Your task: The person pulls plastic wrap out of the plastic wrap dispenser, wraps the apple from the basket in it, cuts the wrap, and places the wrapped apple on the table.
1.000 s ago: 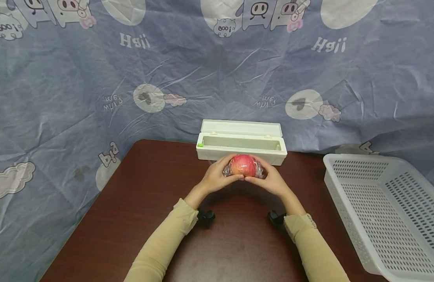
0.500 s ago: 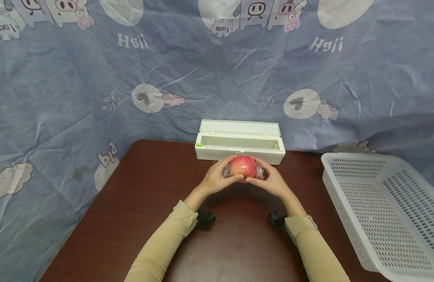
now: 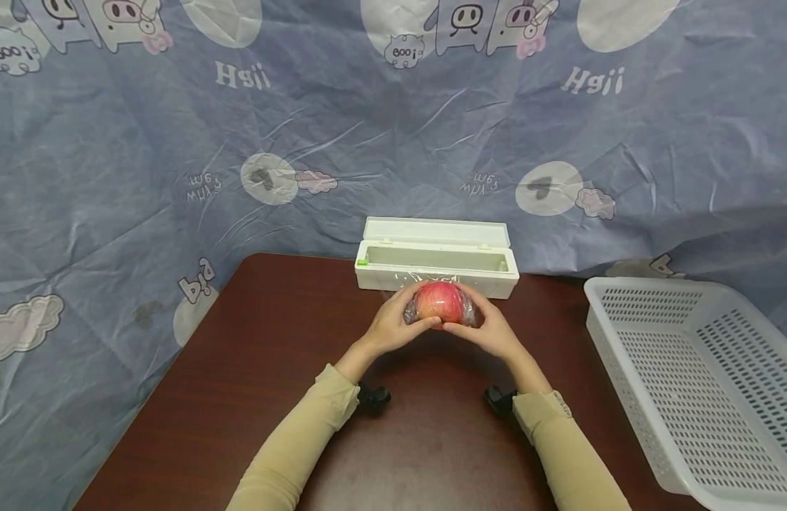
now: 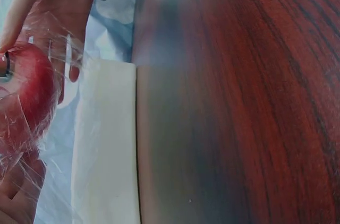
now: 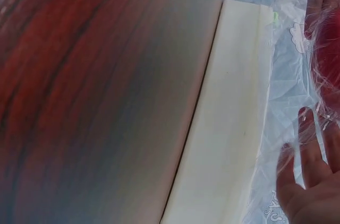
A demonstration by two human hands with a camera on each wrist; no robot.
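Note:
A red apple point(image 3: 439, 301), wrapped in clear plastic film point(image 3: 411, 311), is held up between both hands, above the tabletop. My left hand point(image 3: 392, 323) grips its left side and my right hand point(image 3: 493, 328) its right side, with the thumbs close together in front. Loose, crinkled film sticks out past the apple's upper edge in the head view. In the left wrist view film also drapes over the apple point(image 4: 38, 88) and the fingers. Only part of the apple point(image 5: 329, 59) shows in the right wrist view, beside the right hand's spread fingers. Most fingertips behind it are hidden in the head view.
Just behind the hands stands a long white box point(image 3: 431, 272) with its lid point(image 3: 436, 231) raised. A white perforated plastic basket point(image 3: 623, 397) sits at the right of the dark brown table point(image 3: 240, 369). A patterned blue cloth point(image 3: 380, 135) hangs behind.
More clear film shows above the apple, in front of the white box. Both hands keep their hold, with the apple in nearly the same place.

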